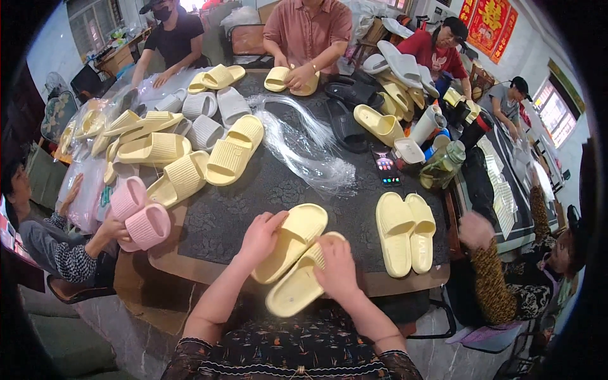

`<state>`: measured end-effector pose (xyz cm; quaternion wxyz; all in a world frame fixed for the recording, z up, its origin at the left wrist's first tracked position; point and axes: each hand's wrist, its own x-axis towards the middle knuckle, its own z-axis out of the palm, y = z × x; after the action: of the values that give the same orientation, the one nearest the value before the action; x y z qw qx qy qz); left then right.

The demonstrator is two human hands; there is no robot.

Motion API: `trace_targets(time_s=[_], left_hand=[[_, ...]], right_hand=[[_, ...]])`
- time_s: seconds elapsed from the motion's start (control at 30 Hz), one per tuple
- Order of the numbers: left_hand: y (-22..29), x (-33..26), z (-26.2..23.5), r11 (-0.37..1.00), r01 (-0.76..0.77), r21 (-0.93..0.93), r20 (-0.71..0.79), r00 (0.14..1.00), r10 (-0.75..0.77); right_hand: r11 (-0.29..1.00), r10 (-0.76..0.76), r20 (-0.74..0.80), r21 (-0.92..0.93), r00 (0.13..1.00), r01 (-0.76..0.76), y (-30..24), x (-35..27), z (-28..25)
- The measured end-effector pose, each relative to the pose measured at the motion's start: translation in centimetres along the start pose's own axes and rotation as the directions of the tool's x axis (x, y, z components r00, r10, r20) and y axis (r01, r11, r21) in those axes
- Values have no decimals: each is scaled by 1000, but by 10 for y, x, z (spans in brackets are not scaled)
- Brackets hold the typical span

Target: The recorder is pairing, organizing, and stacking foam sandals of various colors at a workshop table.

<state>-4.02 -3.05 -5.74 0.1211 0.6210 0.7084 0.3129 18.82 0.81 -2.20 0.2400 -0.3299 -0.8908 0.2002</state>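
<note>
Two pale yellow slippers lie in front of me at the table's near edge, side by side and slanted. My left hand is closed on the outer side of the left yellow slipper, near its strap. My right hand grips the right yellow slipper at its strap; its heel end juts over the table edge. The strap is partly covered by my fingers. To the right, another yellow pair rests on the dark cloth. Beyond my hands lies a bundle of clear plastic strands.
A heap of yellow and grey slippers covers the left side. A person at left holds pink slippers. At right stand a phone, a glass jar and more slippers. Several people surround the table.
</note>
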Motion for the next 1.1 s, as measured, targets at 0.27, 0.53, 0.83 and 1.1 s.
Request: trace_targets(time_s=[0.27, 0.53, 0.83, 1.1], left_hand=[[13, -51, -12, 953, 298, -60, 63, 954, -295], [18, -58, -4, 921, 346, -177, 31, 938, -346], [22, -43, -15, 923, 361, -130, 95, 932, -351], [16, -39, -26, 925, 371, -86, 38, 929, -369]], right_hand=[[990, 126, -355, -21, 926, -142, 39, 22, 7], [958, 285, 53, -11, 957, -285, 7, -3, 20], [910, 407, 189, 5, 894, -415, 15, 6, 10], [957, 285, 159, 15, 945, -291, 37, 0, -3]])
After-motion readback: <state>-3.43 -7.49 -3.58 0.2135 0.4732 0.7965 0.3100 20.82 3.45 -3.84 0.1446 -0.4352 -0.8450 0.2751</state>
